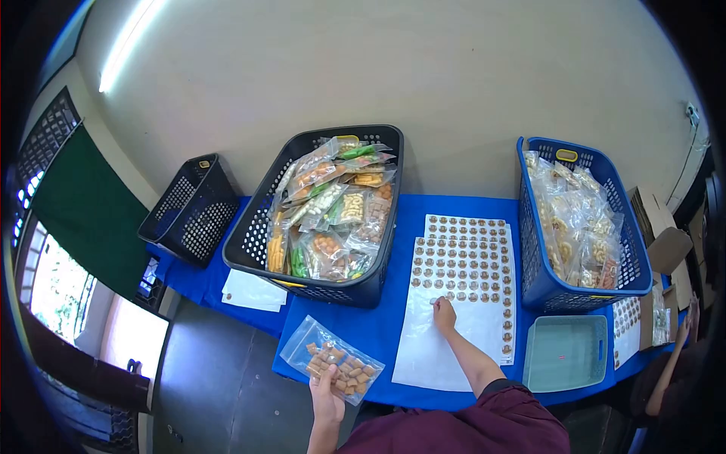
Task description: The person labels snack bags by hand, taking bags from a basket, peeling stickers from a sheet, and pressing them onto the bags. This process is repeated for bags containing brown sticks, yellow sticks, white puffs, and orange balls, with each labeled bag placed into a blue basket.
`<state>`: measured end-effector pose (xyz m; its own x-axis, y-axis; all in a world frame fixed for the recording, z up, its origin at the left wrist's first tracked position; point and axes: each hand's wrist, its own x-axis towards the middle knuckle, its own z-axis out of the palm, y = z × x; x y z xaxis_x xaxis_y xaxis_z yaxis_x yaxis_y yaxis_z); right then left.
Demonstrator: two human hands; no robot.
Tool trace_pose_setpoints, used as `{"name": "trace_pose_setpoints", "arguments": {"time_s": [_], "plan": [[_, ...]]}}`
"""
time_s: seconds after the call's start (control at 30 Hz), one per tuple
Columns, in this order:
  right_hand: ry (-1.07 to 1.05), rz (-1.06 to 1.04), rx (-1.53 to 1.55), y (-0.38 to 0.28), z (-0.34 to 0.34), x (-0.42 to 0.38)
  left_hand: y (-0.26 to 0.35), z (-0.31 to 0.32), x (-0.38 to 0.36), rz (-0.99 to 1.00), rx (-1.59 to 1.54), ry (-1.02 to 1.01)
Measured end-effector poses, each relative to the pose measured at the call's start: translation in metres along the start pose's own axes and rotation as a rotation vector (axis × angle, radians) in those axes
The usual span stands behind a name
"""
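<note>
Head view of a blue-covered table [393, 325]. The left hand [327, 397] grips a clear plastic pouch of brown snack pieces [333, 359] by its near edge, fingers curled around the film, and holds it over the table's front left edge. The right hand [444, 312] rests on a white sticker sheet with rows of small round brown labels [463, 284], its fingertips drawn together at the lowest row of labels as if pinching one; whether a label is actually caught between them is too small to tell. The sheet lies flat at the table's centre, its lower half bare of labels.

Left of the sheet stands a black plastic basket heaped with mixed snack pouches [374, 284], just beyond the held pouch. Right of the sheet stands a blue plastic basket filled with clear pouches [533, 291], its wall touching or almost touching the sheet's edge. In front of that basket sits a pale green rectangular tray [566, 378]. An empty-looking black basket [189, 208] leans at the far left, with white paper [253, 291] beside it. At the right edge, another person's arm [673, 371] reaches near cardboard boxes [662, 227].
</note>
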<state>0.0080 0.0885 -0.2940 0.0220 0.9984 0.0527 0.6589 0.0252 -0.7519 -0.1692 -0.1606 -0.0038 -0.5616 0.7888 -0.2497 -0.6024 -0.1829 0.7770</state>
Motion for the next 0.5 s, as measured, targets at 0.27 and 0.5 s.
{"name": "trace_pose_setpoints", "arguments": {"time_s": [0.27, 0.5], "plan": [[0.120, -0.140, 0.371, -0.023, -0.061, -0.020, -0.035, 0.035, -0.025, -0.015, 0.049, -0.058], [-0.134, 0.048, 1.123, -0.065, -0.220, -0.072, -0.083, 0.078, -0.036, -0.107, 0.007, -0.194]]}}
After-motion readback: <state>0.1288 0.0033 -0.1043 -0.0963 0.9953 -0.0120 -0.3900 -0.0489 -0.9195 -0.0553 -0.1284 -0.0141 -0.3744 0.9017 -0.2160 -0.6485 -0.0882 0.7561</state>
